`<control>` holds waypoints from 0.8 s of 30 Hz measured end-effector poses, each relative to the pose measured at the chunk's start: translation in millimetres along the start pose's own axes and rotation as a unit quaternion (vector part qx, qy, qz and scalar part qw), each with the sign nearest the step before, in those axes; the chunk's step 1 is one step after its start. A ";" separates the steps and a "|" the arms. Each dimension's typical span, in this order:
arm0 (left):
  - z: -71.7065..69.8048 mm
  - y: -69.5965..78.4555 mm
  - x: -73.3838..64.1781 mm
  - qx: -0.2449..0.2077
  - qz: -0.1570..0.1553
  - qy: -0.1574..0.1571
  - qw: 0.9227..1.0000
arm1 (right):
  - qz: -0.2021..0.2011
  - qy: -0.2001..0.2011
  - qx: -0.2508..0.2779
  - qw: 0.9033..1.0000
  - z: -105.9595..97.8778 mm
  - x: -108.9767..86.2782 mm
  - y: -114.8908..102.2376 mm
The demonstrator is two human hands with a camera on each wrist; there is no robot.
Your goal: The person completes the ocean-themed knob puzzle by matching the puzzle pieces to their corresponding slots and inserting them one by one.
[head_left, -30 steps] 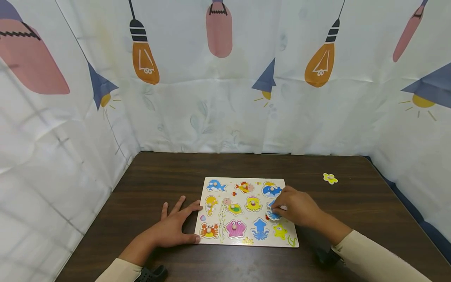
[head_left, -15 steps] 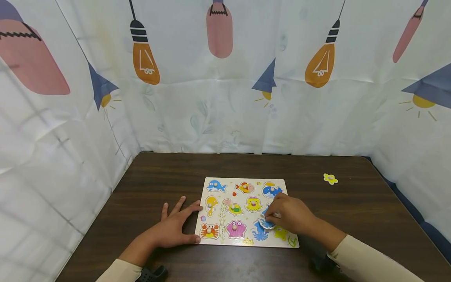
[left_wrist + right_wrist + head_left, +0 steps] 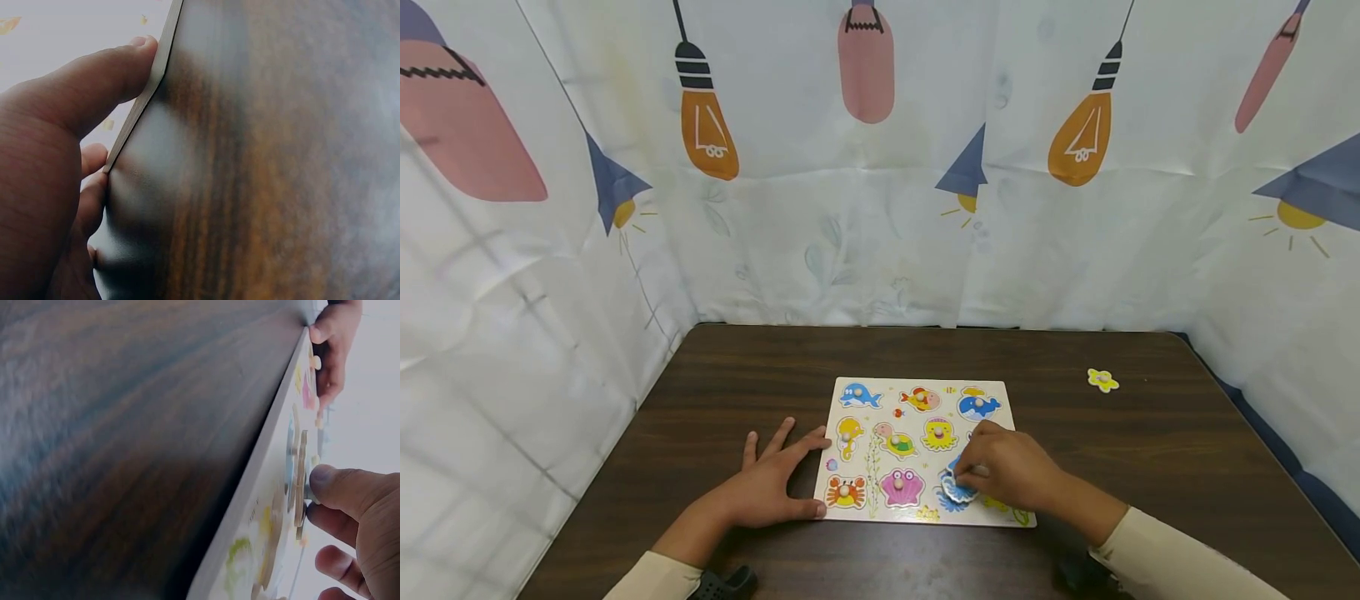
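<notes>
A wooden knob puzzle board [image 3: 925, 515] with sea animals lies on the table. My right hand [image 3: 1018, 471] pinches a blue puzzle piece [image 3: 958, 492] with a scalloped white edge by its knob. In the head view the piece overlaps the blue squid shape at the board's lower right. The right wrist view shows thumb and finger on the knob, with the piece [image 3: 300, 481] close over the board's face. My left hand [image 3: 760, 492] rests at the board's left edge with fingers spread, its thumb [image 3: 134, 65] against the rim.
A yellow star-shaped piece [image 3: 1103, 381] with a knob lies on the table [image 3: 760, 358] at the back right. Knobbed pieces such as the crab [image 3: 846, 492] and pink shell [image 3: 902, 487] sit in the board. A patterned curtain [image 3: 880, 250] hangs behind the table.
My right hand has moved left and toward me, carrying the blue puzzle piece from the board's right-middle part to over the squid shape. The left hand stays where it was.
</notes>
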State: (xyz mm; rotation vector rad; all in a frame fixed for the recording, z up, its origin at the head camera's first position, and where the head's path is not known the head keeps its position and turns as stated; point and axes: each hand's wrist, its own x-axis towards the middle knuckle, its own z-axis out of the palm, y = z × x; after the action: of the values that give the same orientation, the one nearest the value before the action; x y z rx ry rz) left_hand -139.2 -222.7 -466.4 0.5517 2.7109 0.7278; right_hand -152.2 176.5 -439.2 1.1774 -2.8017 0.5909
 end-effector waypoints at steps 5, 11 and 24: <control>0.4 -0.3 0.1 0.002 -0.001 -0.001 1.000 | -0.010 -0.002 0.015 1.000 4.1 -0.1 -3.1; 0.2 0.2 -0.1 0.000 -0.001 0.000 1.000 | -0.013 -0.005 0.020 1.000 9.1 -0.1 -5.6; -0.3 0.1 -0.3 -0.002 0.000 -0.001 1.000 | -0.005 -0.022 0.004 1.000 12.1 0.9 -4.9</control>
State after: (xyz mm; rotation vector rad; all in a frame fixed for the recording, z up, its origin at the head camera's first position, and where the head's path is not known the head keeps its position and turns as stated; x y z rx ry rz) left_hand -139.0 -222.8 -466.1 0.5521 2.7076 0.7324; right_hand -148.2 168.3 -448.6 1.2200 -2.8312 0.5815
